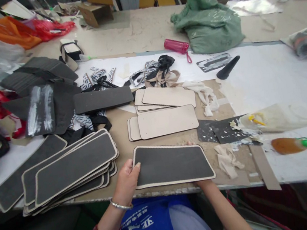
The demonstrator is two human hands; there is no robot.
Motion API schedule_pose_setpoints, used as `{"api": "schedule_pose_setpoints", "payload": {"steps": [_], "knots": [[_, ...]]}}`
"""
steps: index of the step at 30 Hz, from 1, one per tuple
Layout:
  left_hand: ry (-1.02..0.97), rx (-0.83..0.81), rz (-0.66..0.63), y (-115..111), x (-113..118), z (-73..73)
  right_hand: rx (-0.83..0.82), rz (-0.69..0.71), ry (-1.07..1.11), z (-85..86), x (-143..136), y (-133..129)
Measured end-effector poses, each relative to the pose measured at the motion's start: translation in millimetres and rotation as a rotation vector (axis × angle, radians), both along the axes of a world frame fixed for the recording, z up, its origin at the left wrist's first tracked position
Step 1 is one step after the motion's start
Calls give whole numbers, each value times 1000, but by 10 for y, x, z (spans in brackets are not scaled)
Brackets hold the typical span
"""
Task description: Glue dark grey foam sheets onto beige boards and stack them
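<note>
A dark rectangular panel (173, 164) with a beige rim is held at the table's front edge, its dark face up. My left hand (128, 181) grips its left end, thumb on top. Most of my right hand (204, 183) is hidden beneath the panel's right part; fingertips show past its far edge. To the left lies a stack of similar beige-rimmed dark panels (75, 168), loosely fanned. Just beyond the held panel are beige panels (168, 121) in a low pile, with more beige panels (169, 95) behind them.
A plain dark board (102, 100) and patterned straps (147, 72) lie farther back. At right are a glue-smeared dark sheet (224, 129), an amber bottle (287, 145) with a green nozzle, and beige scraps (228, 159). A green sack (209, 23) and pink pouch (176, 46) sit behind.
</note>
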State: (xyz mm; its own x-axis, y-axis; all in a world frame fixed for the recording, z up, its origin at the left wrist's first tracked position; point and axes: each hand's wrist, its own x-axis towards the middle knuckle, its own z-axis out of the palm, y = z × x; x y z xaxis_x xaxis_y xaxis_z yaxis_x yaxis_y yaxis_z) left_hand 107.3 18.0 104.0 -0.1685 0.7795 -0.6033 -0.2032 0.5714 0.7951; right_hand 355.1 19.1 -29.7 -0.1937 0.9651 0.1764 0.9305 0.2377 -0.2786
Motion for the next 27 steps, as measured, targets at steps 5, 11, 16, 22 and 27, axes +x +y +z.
{"api": "schedule_pose_setpoints", "payload": {"steps": [5, 11, 16, 22, 27], "knots": [[68, -17, 57, -237, -361, -112, 8, 37, -162, 0, 75, 105], [80, -6, 99, -377, -752, -456, -92, 3, -180, 130, 20, 124], [-73, -24, 141, -413, -726, -757, -116, -35, 207, 246, 79, 112], [-284, -31, 193, -438, -674, -770, -664, -557, 964, 524, -56, 96], [-358, -50, 227, -418, -651, -783, -734, -553, 742, 524, -109, 225]]}}
